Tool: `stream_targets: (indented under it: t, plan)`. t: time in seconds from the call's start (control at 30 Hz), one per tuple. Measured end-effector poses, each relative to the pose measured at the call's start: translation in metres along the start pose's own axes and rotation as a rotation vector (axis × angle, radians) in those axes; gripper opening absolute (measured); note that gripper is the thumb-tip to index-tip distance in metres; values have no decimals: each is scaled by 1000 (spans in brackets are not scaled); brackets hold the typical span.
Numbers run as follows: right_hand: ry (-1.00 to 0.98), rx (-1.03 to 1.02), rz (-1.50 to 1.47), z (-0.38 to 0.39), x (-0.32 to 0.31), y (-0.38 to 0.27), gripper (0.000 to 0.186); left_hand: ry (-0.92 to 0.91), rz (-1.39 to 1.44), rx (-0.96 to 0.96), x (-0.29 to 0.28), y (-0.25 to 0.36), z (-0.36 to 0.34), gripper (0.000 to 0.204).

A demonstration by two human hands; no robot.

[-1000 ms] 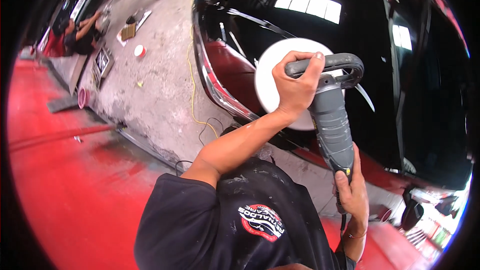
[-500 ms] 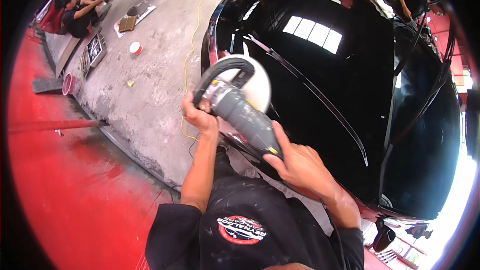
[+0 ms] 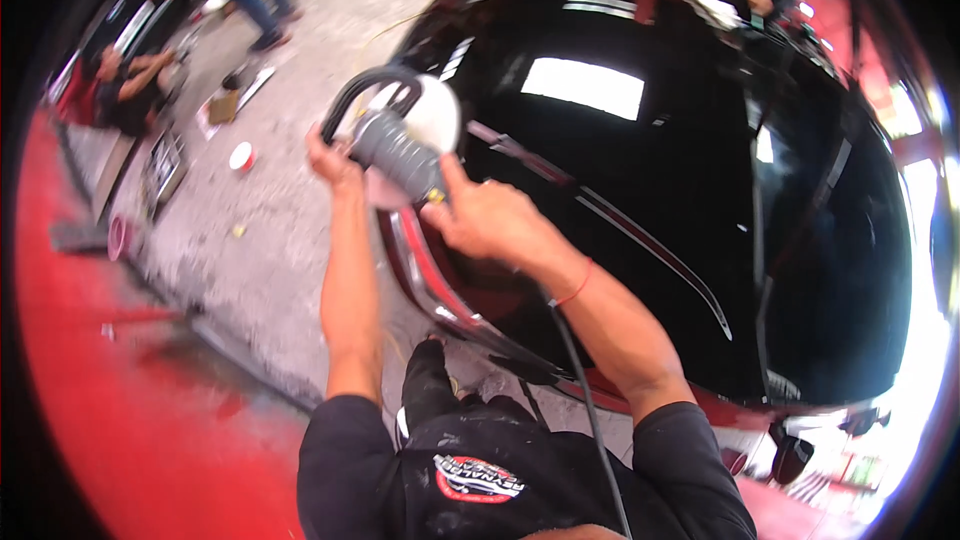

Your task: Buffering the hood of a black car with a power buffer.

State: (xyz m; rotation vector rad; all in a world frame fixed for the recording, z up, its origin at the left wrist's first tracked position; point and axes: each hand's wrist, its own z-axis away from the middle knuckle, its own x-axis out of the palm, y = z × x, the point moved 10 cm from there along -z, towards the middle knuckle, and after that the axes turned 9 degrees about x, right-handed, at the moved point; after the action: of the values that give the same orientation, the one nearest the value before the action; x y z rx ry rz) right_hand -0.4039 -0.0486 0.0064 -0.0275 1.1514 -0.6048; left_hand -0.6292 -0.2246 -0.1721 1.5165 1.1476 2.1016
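my left grip (image 3: 338,162) is curled around the end of the black loop handle (image 3: 347,105) on the polisher (image 3: 400,160); my right grip (image 3: 490,222) is closed on its grey rear end. the round white pad (image 3: 441,116) sits at the front edge of the black car (image 3: 640,190). a dark cable (image 3: 590,400) hangs below my right wrist.

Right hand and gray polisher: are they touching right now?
Touching: the head view shows the right hand closed on the rear of the gray polisher, no gap between.
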Motion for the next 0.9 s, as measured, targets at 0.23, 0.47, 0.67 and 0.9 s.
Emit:
stream_targets:
  t: [0.23,0.47,0.67,0.9]
  plan:
    - [71,-45,-156,117,14,56,75,-206,-10,-112,10,48,125,39]
    - [-15,208,-446,277,43,122,78,-505,-148,-130,38,92,275,14]
    - [166,592,-785,410,94,198,85,-946,-239,-117,82,89,447,11]
    - [550,816,-1068,501,153,242,82,-1407,4,-368,142,78,675,14]
